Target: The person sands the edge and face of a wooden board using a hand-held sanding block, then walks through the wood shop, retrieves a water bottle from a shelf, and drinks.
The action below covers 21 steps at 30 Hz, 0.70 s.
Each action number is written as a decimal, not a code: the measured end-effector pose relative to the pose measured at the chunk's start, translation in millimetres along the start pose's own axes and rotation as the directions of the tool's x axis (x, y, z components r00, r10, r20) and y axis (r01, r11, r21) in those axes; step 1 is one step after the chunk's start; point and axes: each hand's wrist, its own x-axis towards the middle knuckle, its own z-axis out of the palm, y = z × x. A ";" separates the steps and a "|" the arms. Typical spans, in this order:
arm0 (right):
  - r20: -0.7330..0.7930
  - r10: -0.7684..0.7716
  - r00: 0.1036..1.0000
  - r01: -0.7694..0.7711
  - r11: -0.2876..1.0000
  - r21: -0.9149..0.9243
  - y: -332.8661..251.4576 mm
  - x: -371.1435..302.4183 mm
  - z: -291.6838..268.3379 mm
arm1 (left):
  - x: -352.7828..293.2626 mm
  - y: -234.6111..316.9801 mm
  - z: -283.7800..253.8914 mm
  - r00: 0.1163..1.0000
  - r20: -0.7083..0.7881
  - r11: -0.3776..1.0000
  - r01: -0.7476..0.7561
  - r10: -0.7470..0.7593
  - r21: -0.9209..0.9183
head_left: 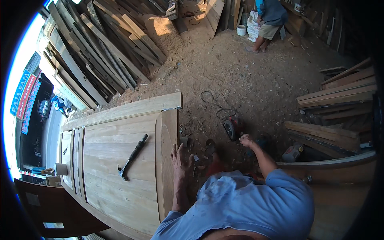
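Pale wooden panelled door (pixel 120 160) lies flat at eight o'clock, black claw hammer (pixel 132 157) on it. Left hand (pixel 180 158) rests open on its edge; right hand (pixel 246 141), fisted, holds nothing visible.

the pale door (pixel 120 160) is bare, matt, smooth-planed wood, the hammer (pixel 132 157) lying on it dark dull metal, the ground (pixel 248 76) rough earth strewn with sawdust, the stacked planks (pixel 96 52) weathered grey rough-sawn wood, the shirt (pixel 248 204) soft light-blue cloth
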 end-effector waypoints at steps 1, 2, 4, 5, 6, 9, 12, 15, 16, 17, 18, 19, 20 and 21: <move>0.022 -0.006 1.000 0.007 1.000 -0.019 -19.3 16.3 -7.1 | 23.8 5.2 -3.2 0.999 -0.033 1.000 -0.011 0.010 -0.018; 0.042 -0.009 0.999 0.011 0.999 -0.037 -38.6 30.9 -11.0 | 48.7 9.3 -6.2 0.998 -0.063 0.999 -0.025 0.022 -0.036; 0.045 0.071 0.996 -0.062 0.981 -0.183 -35.5 58.7 -32.8 | 112.9 25.7 -8.1 0.993 -0.060 0.994 -0.100 0.097 -0.048; 0.062 0.163 0.985 -0.156 0.982 -0.110 -46.5 66.9 -42.4 | 131.5 26.7 -11.0 0.993 -0.065 0.994 -0.097 0.094 -0.044; 0.100 0.265 0.959 -0.263 0.964 -0.027 -50.4 68.2 -40.3 | 142.9 26.7 -16.2 0.995 -0.050 0.996 -0.088 0.087 -0.027; 0.123 0.382 0.916 -0.384 0.923 -0.007 -22.4 101.8 -53.3 | 207.8 45.8 -31.6 0.989 -0.018 0.987 -0.147 0.146 -0.062; -0.059 0.308 0.950 -0.314 0.935 -0.164 20.3 126.2 -51.5 | 264.7 38.4 -15.8 0.973 0.012 0.973 -0.229 0.230 -0.030; -0.015 0.310 0.951 -0.309 0.941 -0.138 85.5 161.9 -67.5 | 313.9 38.1 3.7 0.960 0.018 0.959 -0.279 0.280 -0.047; 0.043 0.327 0.944 -0.317 0.936 -0.155 77.6 175.1 -59.1 | 323.0 33.2 6.2 0.970 0.025 0.969 -0.241 0.242 -0.045; 0.082 0.321 0.944 -0.301 0.934 -0.192 65.5 198.0 -52.5 | 332.6 30.1 9.4 0.979 0.030 0.979 -0.201 0.202 -0.043; 0.096 0.324 0.941 -0.298 0.930 -0.216 64.0 215.9 -51.8 | 347.4 34.3 16.9 0.982 0.045 0.982 -0.182 0.185 -0.054; 0.116 0.310 0.944 -0.276 0.930 -0.244 61.5 234.4 -49.6 | 359.4 38.6 22.5 0.984 0.087 0.988 -0.152 0.155 -0.036; 0.132 0.271 0.953 -0.224 0.931 -0.289 61.6 262.9 -49.4 | 375.8 41.8 24.8 0.986 0.093 0.990 -0.139 0.141 -0.037; 0.152 0.210 0.966 -0.146 0.924 -0.353 61.1 293.7 -52.2 | 393.6 46.8 28.0 0.987 0.099 0.991 -0.125 0.128 -0.038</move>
